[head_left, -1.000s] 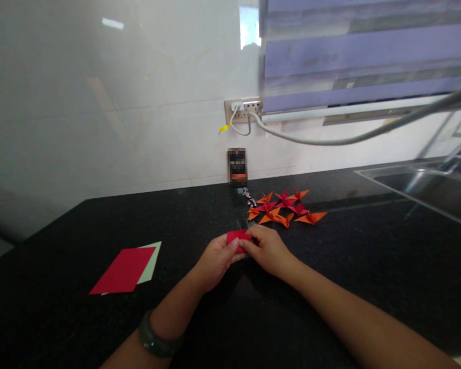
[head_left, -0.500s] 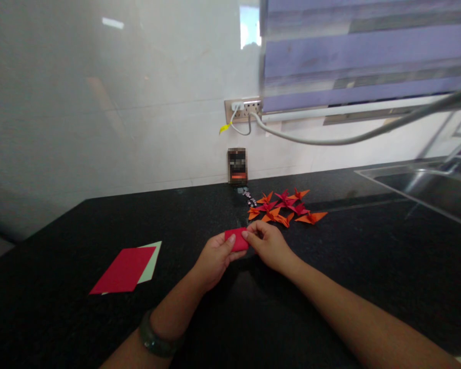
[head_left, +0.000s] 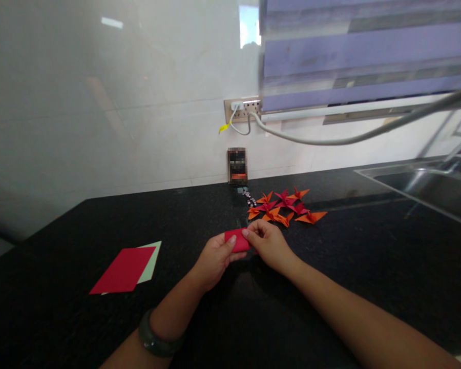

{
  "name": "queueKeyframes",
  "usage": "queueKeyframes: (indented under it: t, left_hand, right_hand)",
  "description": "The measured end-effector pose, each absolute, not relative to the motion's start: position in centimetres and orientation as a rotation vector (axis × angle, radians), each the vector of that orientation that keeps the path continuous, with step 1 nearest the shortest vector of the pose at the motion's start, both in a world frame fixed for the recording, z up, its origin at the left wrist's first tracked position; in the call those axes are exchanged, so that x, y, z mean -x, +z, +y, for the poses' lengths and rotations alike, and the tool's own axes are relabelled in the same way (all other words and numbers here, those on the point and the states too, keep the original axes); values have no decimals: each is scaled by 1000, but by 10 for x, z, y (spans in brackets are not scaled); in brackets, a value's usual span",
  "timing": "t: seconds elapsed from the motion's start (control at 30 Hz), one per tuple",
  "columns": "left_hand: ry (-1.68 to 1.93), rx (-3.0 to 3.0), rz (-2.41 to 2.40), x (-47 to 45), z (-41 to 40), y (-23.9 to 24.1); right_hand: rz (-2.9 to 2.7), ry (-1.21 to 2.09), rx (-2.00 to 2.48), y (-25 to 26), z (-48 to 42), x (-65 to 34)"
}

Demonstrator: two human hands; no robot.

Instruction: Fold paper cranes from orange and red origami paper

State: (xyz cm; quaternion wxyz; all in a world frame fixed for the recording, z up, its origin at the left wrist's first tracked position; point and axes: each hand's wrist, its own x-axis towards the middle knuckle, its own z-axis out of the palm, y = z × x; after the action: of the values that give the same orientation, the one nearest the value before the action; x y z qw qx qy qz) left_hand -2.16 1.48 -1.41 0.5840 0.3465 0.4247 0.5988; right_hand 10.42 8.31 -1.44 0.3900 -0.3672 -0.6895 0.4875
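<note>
Nearest the camera, a dark band [head_left: 153,338] circles the left wrist. Beyond it, the left hand [head_left: 215,259] and right hand [head_left: 269,245] meet over the black speckled stone counter [head_left: 330,287]. Both are pinched on a small folded red paper rectangle [head_left: 237,240], each gripping one end. The paper sits between them, low over the counter; I cannot tell whether it touches. At nine o'clock from the hands, well apart, a flat red paper square [head_left: 125,269] lies on a pale green paper sheet [head_left: 152,262], both unfolded. At one o'clock, near the right hand, lies a cluster of folded orange and red paper figures [head_left: 284,207]. At twelve o'clock a small dark device [head_left: 237,165] leans against the white wall. By my judgement, several figures are finished, the piece in hand is at an early fold, and two sheets lie untouched.
</note>
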Motion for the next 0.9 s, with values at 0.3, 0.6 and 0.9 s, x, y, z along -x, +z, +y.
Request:
queueKeyframes:
  t: [0.3, 0.6, 0.9]
  left_hand:
    - [1326, -1100, 1323, 25, 16, -16]
    - [1197, -1614, 1802, 34, 19, -19]
    - [975, -1836, 1777, 31, 15, -20]
  right_hand:
    - [-1806, 1306, 903, -7, 84, -106]
    - [-2179, 674, 759, -6, 88, -114]
    - [-2307, 520, 572, 2, 80, -116]
